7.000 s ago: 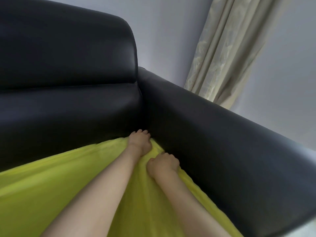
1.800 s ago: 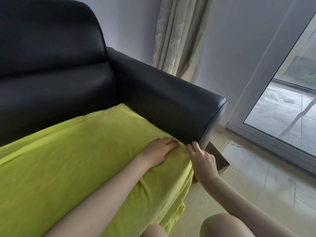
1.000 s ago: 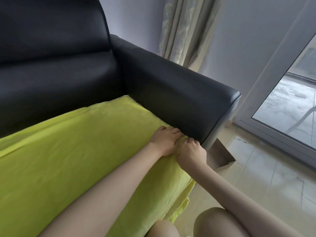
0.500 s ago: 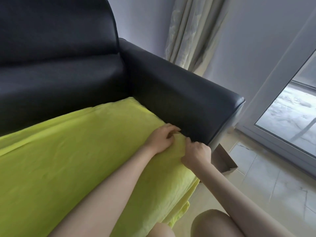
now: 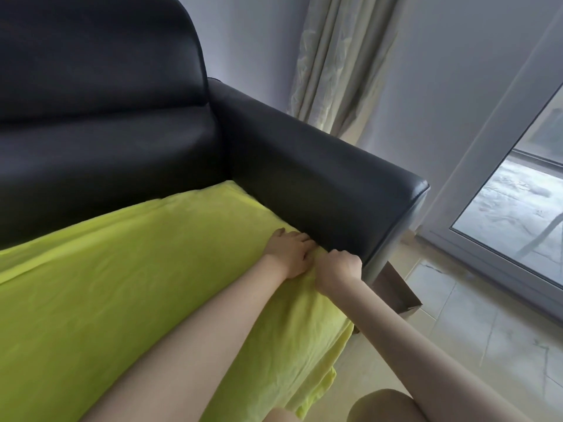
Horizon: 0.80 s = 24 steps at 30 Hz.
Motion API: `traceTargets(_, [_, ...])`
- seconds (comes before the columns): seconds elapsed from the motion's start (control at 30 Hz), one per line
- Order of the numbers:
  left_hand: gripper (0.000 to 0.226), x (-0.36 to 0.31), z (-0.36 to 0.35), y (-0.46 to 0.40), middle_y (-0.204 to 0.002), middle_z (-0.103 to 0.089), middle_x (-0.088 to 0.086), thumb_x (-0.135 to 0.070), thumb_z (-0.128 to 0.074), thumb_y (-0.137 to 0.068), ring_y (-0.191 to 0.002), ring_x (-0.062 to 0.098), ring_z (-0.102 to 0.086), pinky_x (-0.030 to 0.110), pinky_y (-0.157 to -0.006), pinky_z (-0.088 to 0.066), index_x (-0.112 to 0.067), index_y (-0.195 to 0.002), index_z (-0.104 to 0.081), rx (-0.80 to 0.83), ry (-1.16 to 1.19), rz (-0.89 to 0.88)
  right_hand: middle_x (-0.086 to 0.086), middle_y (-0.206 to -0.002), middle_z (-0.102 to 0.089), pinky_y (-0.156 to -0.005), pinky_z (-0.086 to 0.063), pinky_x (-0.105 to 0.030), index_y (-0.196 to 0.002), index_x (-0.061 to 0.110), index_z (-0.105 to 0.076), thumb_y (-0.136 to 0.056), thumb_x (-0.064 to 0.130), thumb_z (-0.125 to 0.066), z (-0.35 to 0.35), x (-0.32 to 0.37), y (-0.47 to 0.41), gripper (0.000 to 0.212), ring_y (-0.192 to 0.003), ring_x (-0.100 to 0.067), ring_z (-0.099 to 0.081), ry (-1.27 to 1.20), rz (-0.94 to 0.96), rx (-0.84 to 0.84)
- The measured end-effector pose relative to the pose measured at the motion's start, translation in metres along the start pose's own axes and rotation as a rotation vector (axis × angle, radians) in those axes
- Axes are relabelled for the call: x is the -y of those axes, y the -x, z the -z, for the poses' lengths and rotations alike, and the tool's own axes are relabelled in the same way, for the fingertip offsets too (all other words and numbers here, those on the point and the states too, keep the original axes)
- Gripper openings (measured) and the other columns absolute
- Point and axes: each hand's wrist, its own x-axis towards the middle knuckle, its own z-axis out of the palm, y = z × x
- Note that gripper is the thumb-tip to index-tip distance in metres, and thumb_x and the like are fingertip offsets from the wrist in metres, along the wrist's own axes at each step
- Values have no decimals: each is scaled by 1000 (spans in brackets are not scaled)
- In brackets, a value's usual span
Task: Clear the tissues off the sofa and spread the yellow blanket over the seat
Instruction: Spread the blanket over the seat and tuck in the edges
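The yellow blanket lies spread over the seat of the black leather sofa, its front edge hanging down over the seat front. My left hand lies on the blanket at the seat's front right corner, fingers bent into the gap beside the armrest. My right hand is right beside it, curled in a fist gripping the blanket's edge against the armrest base. No tissues are in view.
A brown cardboard piece sits on the tiled floor by the armrest's front. A curtain hangs behind the armrest and a glass door stands at the right. My knees show at the bottom.
My hands have come together at the seat's front right corner. The right hand has moved in from the blanket's edge to the armrest base and closed on the fabric.
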Motion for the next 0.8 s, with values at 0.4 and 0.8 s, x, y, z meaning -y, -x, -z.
traceTargets(0.4, [35, 82, -3, 17, -136, -53, -1, -12, -44, -96, -126, 16, -48, 33, -110, -37, -18, -129, -55, -366, 697, 312, -2, -119, -58, -74, -52, -30, -133, 18, -49, -89, 8, -44, 4, 14, -12, 45, -99, -22, -59, -568, 106, -154])
traceTargets(0.8, [47, 93, -16, -29, -141, -45, -1, -30, -39, -95, -129, 16, -42, 33, -111, -31, -19, -140, -45, -273, 186, 209, -5, -135, -51, -86, -48, -33, -144, 16, -38, -100, 32, -39, 5, 47, -68, 47, -115, -23, -54, -417, 116, -122])
